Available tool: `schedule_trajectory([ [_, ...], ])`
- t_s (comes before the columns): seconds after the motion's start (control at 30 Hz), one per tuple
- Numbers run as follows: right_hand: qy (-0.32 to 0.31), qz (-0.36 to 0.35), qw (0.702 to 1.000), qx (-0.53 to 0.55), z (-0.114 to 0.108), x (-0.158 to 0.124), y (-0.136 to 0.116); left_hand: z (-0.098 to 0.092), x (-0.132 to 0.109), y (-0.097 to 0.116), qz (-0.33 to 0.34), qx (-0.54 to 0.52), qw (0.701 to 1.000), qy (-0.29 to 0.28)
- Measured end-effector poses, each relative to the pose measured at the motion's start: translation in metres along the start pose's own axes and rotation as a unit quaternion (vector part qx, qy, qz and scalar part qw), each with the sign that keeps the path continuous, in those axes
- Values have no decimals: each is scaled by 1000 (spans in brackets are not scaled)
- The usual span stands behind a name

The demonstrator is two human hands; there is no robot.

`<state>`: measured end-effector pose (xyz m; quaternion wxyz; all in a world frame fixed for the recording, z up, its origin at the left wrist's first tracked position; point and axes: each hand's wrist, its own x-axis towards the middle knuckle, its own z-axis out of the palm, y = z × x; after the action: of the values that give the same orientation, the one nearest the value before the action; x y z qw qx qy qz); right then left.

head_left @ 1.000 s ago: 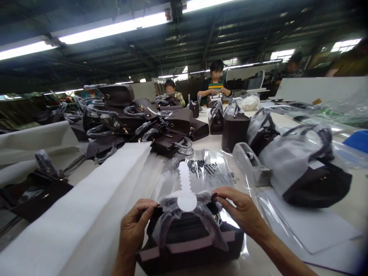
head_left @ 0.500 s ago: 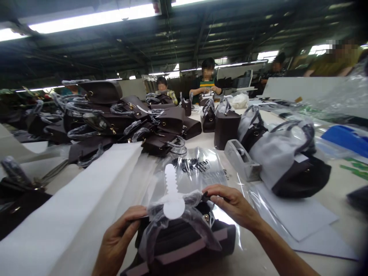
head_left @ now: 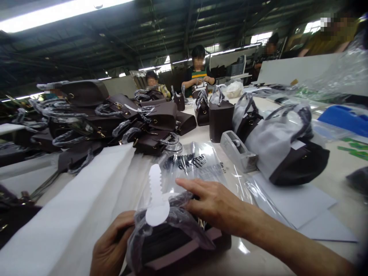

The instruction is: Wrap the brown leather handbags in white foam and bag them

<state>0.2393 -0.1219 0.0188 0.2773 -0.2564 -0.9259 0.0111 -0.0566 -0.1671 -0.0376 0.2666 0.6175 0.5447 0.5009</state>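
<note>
A dark brown handbag [head_left: 175, 249] sits right in front of me, its two handles [head_left: 186, 226] wrapped in clear plastic film. A white notched paper strip [head_left: 155, 184] with a round end lies across the handles. My left hand [head_left: 113, 241] is closed on the bag's left top edge, fingers bent. Over the right side of the handles reaches my right hand [head_left: 215, 203], its index finger stretched out and the thumb apart beneath it. Its other fingers are partly hidden. Clear printed plastic bags [head_left: 207, 172] lie flat just beyond.
Many brown handbags [head_left: 163, 115] are piled at the back left. White sheet material [head_left: 71, 203] covers the left side. A tape dispenser [head_left: 240, 151] and a bag in white wrapping [head_left: 267, 149] stand to the right, near white paper sheets [head_left: 293, 203]. Co-workers [head_left: 198, 73] work across the table.
My right hand has let go of the bag's right top edge and moved left over the handles, index finger extended. My left hand keeps its hold. The view has shifted slightly.
</note>
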Motion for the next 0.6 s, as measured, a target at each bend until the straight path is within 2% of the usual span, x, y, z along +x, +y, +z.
schedule_trajectory([
  [0.2,-99,39,994,-34,1,14,-6,0,-1,-2,5,-26,1000,-12],
  [0.4,-112,8,993,-45,-3,14,-4,-2,0,-1,58,0,998,-5],
  [0.6,-93,31,995,-33,6,9,-2,-10,6,-6,69,51,994,-61],
])
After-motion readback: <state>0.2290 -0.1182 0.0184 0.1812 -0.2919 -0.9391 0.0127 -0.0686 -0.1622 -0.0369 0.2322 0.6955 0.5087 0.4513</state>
